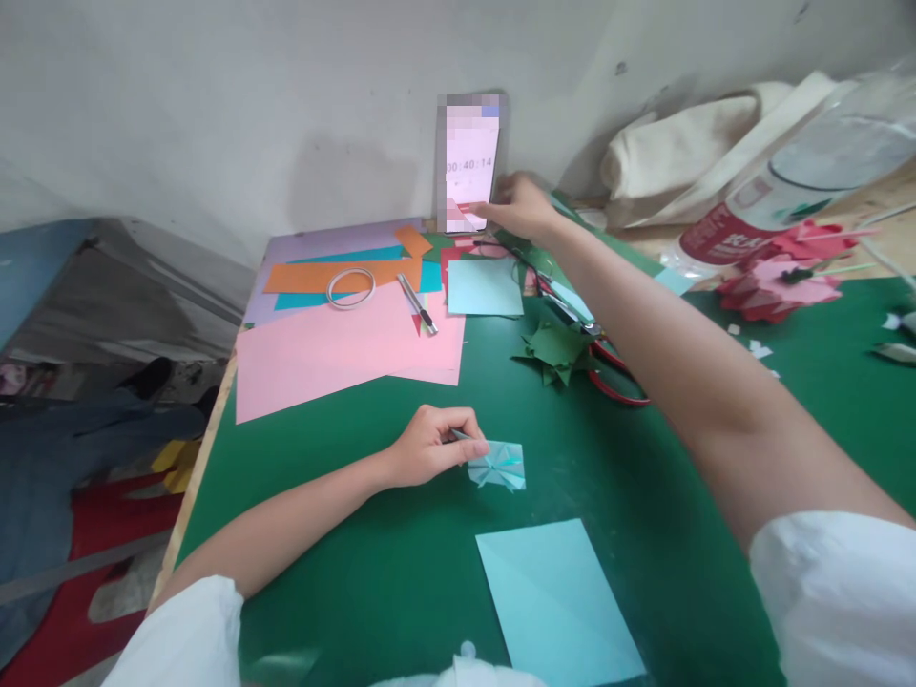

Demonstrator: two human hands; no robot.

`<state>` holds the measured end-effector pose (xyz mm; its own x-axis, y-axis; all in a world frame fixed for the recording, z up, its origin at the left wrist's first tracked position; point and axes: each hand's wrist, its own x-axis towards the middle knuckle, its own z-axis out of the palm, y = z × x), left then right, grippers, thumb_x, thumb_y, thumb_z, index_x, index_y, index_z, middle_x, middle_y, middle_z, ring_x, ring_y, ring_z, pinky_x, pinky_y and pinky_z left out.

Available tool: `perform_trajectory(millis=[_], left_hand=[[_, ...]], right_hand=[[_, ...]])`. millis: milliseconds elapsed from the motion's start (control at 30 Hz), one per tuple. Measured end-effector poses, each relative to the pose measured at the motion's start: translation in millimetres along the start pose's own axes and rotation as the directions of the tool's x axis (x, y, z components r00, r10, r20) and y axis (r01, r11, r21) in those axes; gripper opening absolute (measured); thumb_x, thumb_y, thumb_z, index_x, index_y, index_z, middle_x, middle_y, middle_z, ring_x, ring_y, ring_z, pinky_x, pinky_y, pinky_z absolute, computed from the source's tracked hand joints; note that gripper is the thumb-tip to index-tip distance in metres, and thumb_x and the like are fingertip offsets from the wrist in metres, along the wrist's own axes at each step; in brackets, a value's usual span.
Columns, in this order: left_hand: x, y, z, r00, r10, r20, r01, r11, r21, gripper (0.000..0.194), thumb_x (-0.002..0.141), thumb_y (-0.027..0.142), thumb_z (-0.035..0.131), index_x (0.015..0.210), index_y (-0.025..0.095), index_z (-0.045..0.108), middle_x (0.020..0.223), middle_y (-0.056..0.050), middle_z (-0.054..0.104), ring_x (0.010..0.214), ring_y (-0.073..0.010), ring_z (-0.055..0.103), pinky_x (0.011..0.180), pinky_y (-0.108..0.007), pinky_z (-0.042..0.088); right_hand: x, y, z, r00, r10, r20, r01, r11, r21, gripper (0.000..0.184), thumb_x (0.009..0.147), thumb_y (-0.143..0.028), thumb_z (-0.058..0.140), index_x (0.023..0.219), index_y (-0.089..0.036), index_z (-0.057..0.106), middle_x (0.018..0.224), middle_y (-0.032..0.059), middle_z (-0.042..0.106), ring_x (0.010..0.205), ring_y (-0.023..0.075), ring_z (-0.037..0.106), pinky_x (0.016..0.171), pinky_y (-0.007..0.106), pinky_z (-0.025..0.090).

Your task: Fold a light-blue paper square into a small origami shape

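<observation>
My left hand (pixel 438 447) pinches a small folded light-blue paper piece (pixel 496 466) by its left edge, just above the green mat. Pleats fan out from the middle of that piece. Farther back, my right hand (pixel 526 205) reaches to the lower part of an upright phone (pixel 472 162) that leans on the wall. One finger stretches across the bottom of its lit screen, which shows a timer at 00:40:14; the other fingers are loosely bent. Whether the fingertip touches the glass I cannot tell. Nearer me lies a flat light-blue sheet (pixel 562 601) with faint creases.
Pink sheets (pixel 336 353), orange paper (pixel 301 278), a tape roll (pixel 350 288) and a cutter knife (pixel 417 303) lie at the back left. Red-handled scissors (pixel 619 377) rest beside a green paper star shape (pixel 554 351). Paper flowers (pixel 780 281) and a bottle (pixel 744 215) stand right.
</observation>
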<state>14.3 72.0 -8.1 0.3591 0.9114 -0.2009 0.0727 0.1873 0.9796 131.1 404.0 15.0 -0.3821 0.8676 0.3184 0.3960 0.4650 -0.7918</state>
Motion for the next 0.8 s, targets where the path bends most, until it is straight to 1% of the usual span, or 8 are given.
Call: perform_trajectory(millis=[33,100,167,267,367,500,667,800], left_hand=[[0,0,0.2,1.0,-0.003,-0.019,0.003,1.0,-0.006,0.05,0.078,0.061,0.07,0.068,0.013,0.059,0.066,-0.003,0.062,0.055,-0.0058,0.05,0.051,-0.018,0.038],[0,0,-0.6,0.998,-0.011,-0.055,0.01,1.0,-0.017,0.051,0.075,0.061,0.073,0.066,0.013,0.058,0.064,-0.002,0.061,0.055,-0.0056,0.05,0.05,-0.017,0.038],[1,0,-3.7,0.996,-0.019,-0.083,0.017,0.999,-0.032,0.052,0.073,0.061,0.075,0.064,0.013,0.057,0.062,-0.002,0.061,0.054,-0.0067,0.053,0.051,-0.018,0.042],[4,2,-12.4,0.99,-0.028,-0.137,0.02,0.998,-0.057,0.052,0.071,0.061,0.076,0.065,0.014,0.055,0.06,-0.001,0.062,0.053,-0.0084,0.057,0.052,-0.02,0.046],[7,4,-20.9,0.98,-0.029,-0.197,0.018,0.998,-0.058,0.048,0.069,0.056,0.079,0.066,0.014,0.056,0.058,0.001,0.061,0.052,-0.0087,0.058,0.051,-0.019,0.047],[8,4,-23.4,0.975,-0.021,-0.222,0.011,0.999,-0.045,0.047,0.066,0.053,0.082,0.066,0.015,0.056,0.057,0.002,0.06,0.051,-0.0083,0.058,0.051,-0.019,0.046],[5,3,-20.1,0.974,-0.003,-0.228,0.003,1.0,0.0,0.043,0.074,0.054,0.074,0.068,0.014,0.057,0.058,0.003,0.058,0.051,-0.0063,0.053,0.05,-0.017,0.042],[2,8,-20.6,0.989,0.0,-0.149,0.011,0.997,0.071,0.036,0.077,0.047,0.072,0.073,0.013,0.064,0.062,0.002,0.06,0.055,-0.0066,0.053,0.052,-0.017,0.04]], right_hand=[[-11,-9,-4,0.997,0.037,-0.068,-0.036,0.999,0.003,0.043,0.094,-0.034,0.058,0.111,0.004,0.05,0.11,0.0117,0.058,0.103,0.0134,0.053,0.099,0.037,0.041],[-46,-31,-10,0.982,0.053,-0.179,-0.046,0.998,0.039,0.034,0.09,-0.026,0.064,0.111,-0.005,0.047,0.112,0.0106,0.055,0.103,0.0111,0.048,0.102,0.033,0.036],[-95,-55,-14,0.982,0.013,-0.19,0.007,0.994,0.107,0.018,0.093,-0.025,0.061,0.099,-0.016,0.046,0.102,0.0049,0.055,0.092,0.0091,0.046,0.095,0.027,0.039],[-175,-82,-11,0.998,-0.066,-0.021,0.069,0.967,0.247,0.029,0.102,-0.043,0.042,0.086,-0.02,0.045,0.078,-0.0009,0.049,0.069,0.0086,0.043,0.068,0.023,0.041],[-229,-92,-1,0.955,-0.142,0.26,0.044,0.936,0.35,0.051,0.102,-0.055,0.028,0.075,-0.018,0.05,0.062,-0.0019,0.047,0.056,0.0082,0.042,0.054,0.023,0.037],[-248,-87,10,0.881,-0.175,0.44,-0.006,0.925,0.38,0.055,0.095,-0.059,0.046,0.062,-0.015,0.049,0.054,-0.0035,0.041,0.051,0.0058,0.035,0.049,0.023,0.027],[-247,-81,10,0.864,-0.117,0.489,-0.082,0.927,0.367,0.051,0.096,-0.056,0.046,0.066,-0.015,0.053,0.057,-0.0023,0.046,0.053,0.0062,0.036,0.05,0.023,0.027],[-250,-82,6,0.854,-0.091,0.513,-0.108,0.932,0.346,0.049,0.095,-0.054,0.047,0.067,-0.015,0.055,0.056,-0.0022,0.046,0.053,0.0066,0.036,0.051,0.023,0.027]])
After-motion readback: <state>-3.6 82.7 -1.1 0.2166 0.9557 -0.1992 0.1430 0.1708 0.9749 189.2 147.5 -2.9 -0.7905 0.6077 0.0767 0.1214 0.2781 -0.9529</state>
